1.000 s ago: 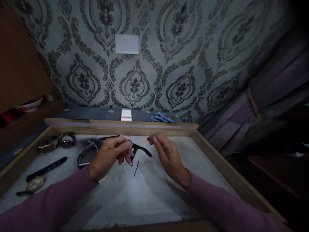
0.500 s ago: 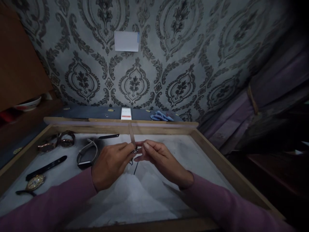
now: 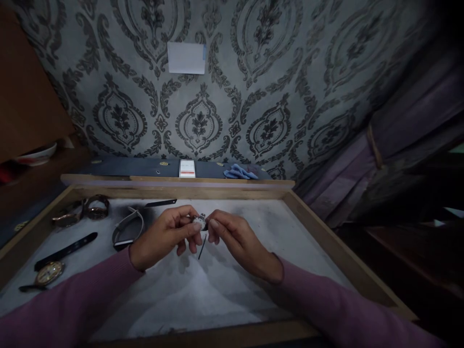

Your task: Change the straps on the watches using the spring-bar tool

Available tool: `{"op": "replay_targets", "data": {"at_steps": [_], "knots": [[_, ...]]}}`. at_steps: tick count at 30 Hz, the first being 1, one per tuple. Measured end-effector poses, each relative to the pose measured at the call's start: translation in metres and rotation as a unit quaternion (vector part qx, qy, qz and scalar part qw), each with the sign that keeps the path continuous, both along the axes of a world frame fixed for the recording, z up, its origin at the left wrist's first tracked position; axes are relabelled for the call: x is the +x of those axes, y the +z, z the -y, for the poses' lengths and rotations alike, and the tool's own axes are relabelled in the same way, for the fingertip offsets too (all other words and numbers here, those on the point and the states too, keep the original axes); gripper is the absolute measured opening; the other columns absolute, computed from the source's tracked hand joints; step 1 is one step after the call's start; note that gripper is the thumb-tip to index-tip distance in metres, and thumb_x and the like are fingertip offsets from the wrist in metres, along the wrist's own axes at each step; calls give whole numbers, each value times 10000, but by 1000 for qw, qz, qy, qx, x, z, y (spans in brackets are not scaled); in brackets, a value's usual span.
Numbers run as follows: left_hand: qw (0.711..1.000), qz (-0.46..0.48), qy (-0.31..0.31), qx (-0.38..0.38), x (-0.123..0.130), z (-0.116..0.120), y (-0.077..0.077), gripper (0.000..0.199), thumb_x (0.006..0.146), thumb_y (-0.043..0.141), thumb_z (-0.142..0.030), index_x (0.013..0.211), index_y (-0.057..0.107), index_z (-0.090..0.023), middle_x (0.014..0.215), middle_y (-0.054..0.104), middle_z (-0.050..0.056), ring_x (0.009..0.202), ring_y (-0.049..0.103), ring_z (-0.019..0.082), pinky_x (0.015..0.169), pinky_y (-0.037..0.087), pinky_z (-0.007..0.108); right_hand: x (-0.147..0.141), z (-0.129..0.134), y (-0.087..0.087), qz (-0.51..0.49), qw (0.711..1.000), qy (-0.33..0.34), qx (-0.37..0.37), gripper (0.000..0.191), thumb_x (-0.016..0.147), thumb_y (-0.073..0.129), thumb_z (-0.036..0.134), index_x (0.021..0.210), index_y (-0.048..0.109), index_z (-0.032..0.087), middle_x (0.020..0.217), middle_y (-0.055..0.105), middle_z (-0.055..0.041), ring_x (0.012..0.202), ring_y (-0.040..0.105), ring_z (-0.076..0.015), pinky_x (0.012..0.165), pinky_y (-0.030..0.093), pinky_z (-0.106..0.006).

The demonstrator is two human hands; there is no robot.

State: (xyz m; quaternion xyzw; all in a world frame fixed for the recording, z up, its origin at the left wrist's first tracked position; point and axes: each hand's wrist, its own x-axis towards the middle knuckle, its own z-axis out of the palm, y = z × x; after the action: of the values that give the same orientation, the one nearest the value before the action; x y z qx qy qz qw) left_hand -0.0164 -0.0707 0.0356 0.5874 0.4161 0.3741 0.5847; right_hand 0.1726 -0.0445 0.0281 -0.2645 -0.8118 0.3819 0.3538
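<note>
A small round wristwatch [image 3: 199, 221] with a silver case and a pale dial is held above the white tray floor, its dial facing me. Thumb and fingers of my left hand [image 3: 165, 237] pinch its left side. My right hand [image 3: 244, 244] is closed at the watch's right edge, where a small dark part, perhaps of the strap, shows against the fingertips. Its inner fingers are partly hidden. Below the watch, a thin dark rod [image 3: 202, 247] lies on the tray floor between my hands.
Left in the wooden tray [image 3: 315, 224] lie a gold-faced watch [image 3: 50, 273] with black straps, a grey-strapped watch [image 3: 124, 243], two bracelet-type watches [image 3: 97, 211] and a black strip [image 3: 161, 203]. Behind the tray are a lit phone [image 3: 187, 168] and a blue cloth [image 3: 240, 171].
The watch has turned in my left hand, so its dial now shows. The light strap that stuck up above the fingers is out of sight. My right fingertips have come to the watch's edge.
</note>
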Motion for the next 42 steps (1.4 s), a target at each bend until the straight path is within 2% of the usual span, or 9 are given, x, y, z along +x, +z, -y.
{"op": "replay_targets", "data": {"at_steps": [4,7,15,21,28,34,42], "knots": [[997,-62,-41,16,-2,0,7,321,830,595,-471,834,544,-154,673,605,2,530,544,96,394,334,155,1,3,2,29,999,-2,18,403,1002,357,426,712,499,185,643,504,6,588,484,-117,576,405,-239],[995,-74,-64,26,-3,1,8,354,839,583,-494,788,552,-145,627,591,-4,483,509,78,405,312,165,1,5,2,28,1000,1,10,400,998,364,428,706,494,188,636,502,3,586,485,-121,572,403,-242],[1000,-6,-10,14,1,2,-1,375,807,614,-512,748,535,-150,591,580,-11,457,506,81,414,331,183,-1,7,0,-29,996,22,-80,415,981,395,472,706,502,181,618,529,2,560,499,-111,559,442,-240],[1000,-5,-13,18,0,2,7,394,804,619,-530,754,539,-147,587,569,-19,456,481,71,416,310,179,-1,5,6,-49,991,34,-120,422,973,425,472,694,522,171,601,567,-6,555,527,-107,571,470,-246],[999,-27,-18,22,0,3,8,376,811,611,-522,772,527,-157,577,554,-30,451,464,70,419,304,183,-2,1,1,-108,971,26,-213,382,936,480,509,767,503,168,620,605,1,484,595,-98,446,474,-194],[999,-23,-12,29,-4,2,8,326,834,598,-469,763,542,-156,592,561,-25,473,471,73,447,345,187,-1,0,0,-94,969,18,-226,374,913,520,508,804,559,152,627,614,4,446,592,-85,417,484,-175],[999,-14,-11,36,-6,1,9,291,841,592,-435,777,559,-154,589,549,-34,470,461,68,453,338,186,1,1,0,-41,977,53,-203,414,942,479,489,820,631,125,555,630,-12,461,597,-92,476,516,-196]]}}
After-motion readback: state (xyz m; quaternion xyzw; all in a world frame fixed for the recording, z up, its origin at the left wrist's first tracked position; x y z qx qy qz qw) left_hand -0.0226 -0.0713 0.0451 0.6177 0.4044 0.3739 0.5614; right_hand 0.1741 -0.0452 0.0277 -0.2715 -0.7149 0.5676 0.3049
